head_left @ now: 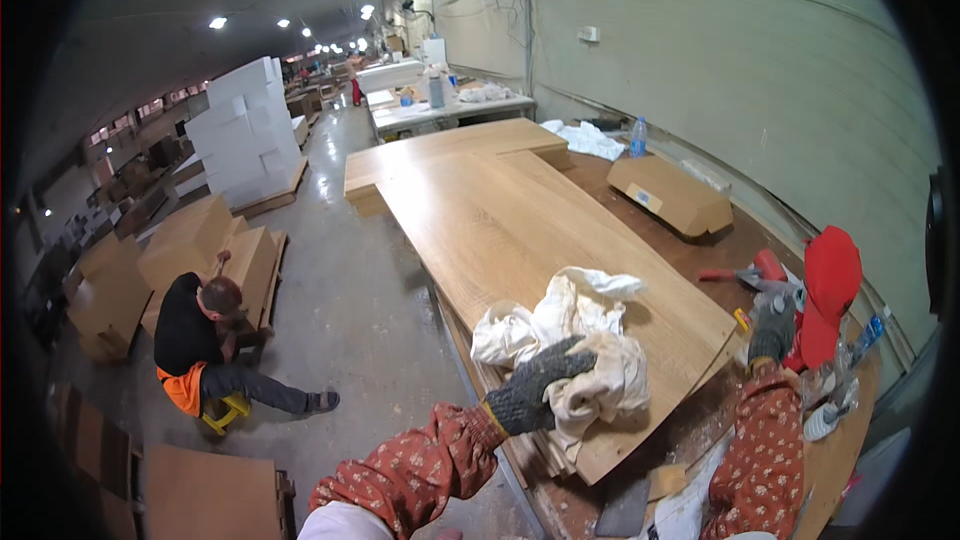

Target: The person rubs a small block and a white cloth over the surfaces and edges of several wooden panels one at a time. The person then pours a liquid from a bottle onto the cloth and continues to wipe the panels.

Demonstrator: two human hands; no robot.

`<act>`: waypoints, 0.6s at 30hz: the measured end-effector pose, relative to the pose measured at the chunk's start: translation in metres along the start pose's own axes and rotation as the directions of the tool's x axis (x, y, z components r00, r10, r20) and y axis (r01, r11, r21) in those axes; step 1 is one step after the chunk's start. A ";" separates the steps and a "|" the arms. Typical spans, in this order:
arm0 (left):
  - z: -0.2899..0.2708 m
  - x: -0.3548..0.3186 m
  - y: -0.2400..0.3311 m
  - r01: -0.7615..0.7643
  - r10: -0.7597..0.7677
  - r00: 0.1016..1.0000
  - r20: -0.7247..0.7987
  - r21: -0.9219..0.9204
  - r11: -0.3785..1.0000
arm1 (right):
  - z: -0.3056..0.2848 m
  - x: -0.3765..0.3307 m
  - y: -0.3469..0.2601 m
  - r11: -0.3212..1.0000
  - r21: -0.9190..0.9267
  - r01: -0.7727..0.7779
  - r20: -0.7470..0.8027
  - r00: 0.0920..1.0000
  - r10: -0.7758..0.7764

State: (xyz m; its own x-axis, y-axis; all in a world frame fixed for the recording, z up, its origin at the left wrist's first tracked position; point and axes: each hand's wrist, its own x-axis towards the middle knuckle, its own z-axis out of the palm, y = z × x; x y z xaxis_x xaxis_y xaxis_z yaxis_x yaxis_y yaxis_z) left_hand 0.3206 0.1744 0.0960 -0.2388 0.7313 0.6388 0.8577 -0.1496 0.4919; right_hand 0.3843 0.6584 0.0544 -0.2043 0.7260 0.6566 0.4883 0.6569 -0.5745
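Note:
My left hand (540, 388), in a dark knitted glove, is closed round a crumpled off-white rag (605, 385) above the near end of a wood-grain panel (500, 230). Touching that rag, a second white cloth (565, 310) lies bunched on the panel. My right hand (772, 330), gloved in grey, reaches over the clutter at the right edge of the bench, beside a red cap (832, 275). Its fingers blend into the things around them, so I cannot make out their grip. Just beyond it lies a red-handled tool (768, 265).
A cardboard piece (670, 198) and a water bottle (638, 137) sit along the wall side of the bench. Plastic bottles (830, 415) crowd the near right. On the left, another person (195, 340) sits on a yellow stool by stacked boxes (190, 250). White sheets (245, 140) stand farther back.

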 end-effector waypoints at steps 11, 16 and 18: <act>-0.012 0.000 0.008 0.193 -0.344 0.919 -0.195 -0.537 0.821 | -0.207 -0.066 -0.185 0.833 0.428 0.350 -0.248 0.932 -0.264; -0.011 0.022 -0.012 0.119 -0.092 0.989 -0.116 0.250 0.961 | -0.293 -0.166 -0.199 0.831 0.458 0.315 -0.197 0.948 -0.251; -0.012 0.024 0.004 -0.023 0.075 0.985 -0.156 0.310 0.950 | -0.326 -0.213 -0.196 0.893 0.353 0.278 -0.156 0.959 -0.237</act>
State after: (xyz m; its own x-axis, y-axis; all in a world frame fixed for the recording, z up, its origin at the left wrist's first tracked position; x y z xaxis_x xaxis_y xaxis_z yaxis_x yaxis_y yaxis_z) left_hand 0.3125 0.1838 0.1202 -0.2417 0.6050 0.7586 0.9620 0.0472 0.2689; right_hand 0.6084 0.3089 0.1865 -0.1791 0.5086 0.8422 0.0794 0.8607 -0.5029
